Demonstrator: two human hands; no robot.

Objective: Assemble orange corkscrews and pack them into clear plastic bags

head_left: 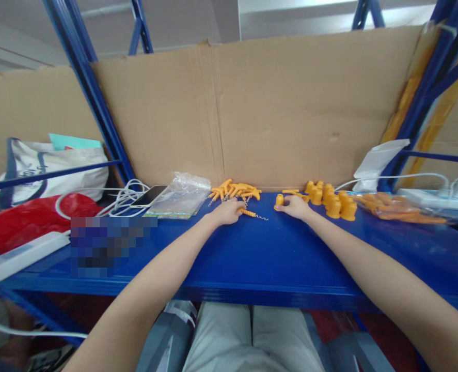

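Observation:
My left hand (229,211) is closed on an orange ribbed plastic handle piece (248,212). A thin metal spring (262,218) sticks out from the right end of that piece. Behind this hand lies a heap of orange hook-shaped plastic parts (234,189), some with springs. My right hand (294,207) grips a small orange plastic cap (279,200) between thumb and fingers, over the table. Just beyond the right hand are a few slim orange parts (290,191). Several orange bell-shaped caps (333,205) stand in rows to its right.
The blue table (259,258) backs onto a cardboard wall (283,113). At left lie a clear plastic bag (182,199), a phone (149,196), white cables (126,200) and a power strip (23,258). At right rests a bag of orange parts (399,207).

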